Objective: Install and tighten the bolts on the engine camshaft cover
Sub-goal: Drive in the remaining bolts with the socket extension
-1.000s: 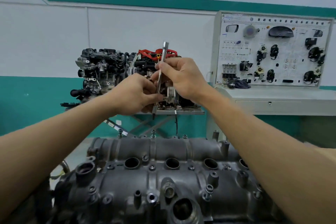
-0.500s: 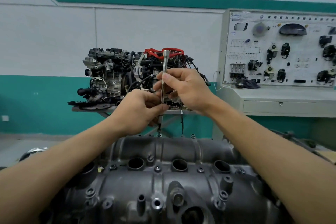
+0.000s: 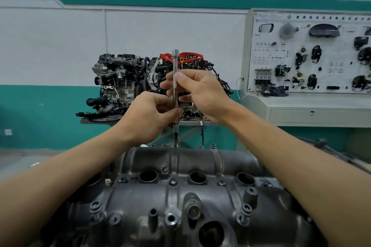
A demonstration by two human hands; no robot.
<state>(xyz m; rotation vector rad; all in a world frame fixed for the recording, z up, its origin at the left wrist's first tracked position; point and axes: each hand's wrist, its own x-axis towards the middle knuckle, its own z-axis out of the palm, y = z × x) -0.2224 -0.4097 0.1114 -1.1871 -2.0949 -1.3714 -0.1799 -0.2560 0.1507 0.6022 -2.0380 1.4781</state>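
Observation:
The grey camshaft cover (image 3: 180, 192) fills the lower half of the head view, with several bolts seated along its ridges and three round plug holes across the middle. A long silver driver (image 3: 175, 62) stands upright over the cover's far edge, its dark tip on a bolt (image 3: 175, 145) there. My left hand (image 3: 149, 116) pinches the lower part of the shaft between thumb and fingers. My right hand (image 3: 197, 90) pinches the shaft higher up with its fingertips. The knurled top of the driver sticks up above both hands.
A second engine with red cables (image 3: 140, 82) sits on a stand behind the cover. A white training panel (image 3: 309, 52) with mounted car parts rises at the right over a grey cabinet (image 3: 313, 110). The wall is white above, teal below.
The driver went from slightly tilted to upright and its tip came down onto the far-edge bolt. Both hands kept hold of the shaft, and the view shifted so the cover sits higher in frame.

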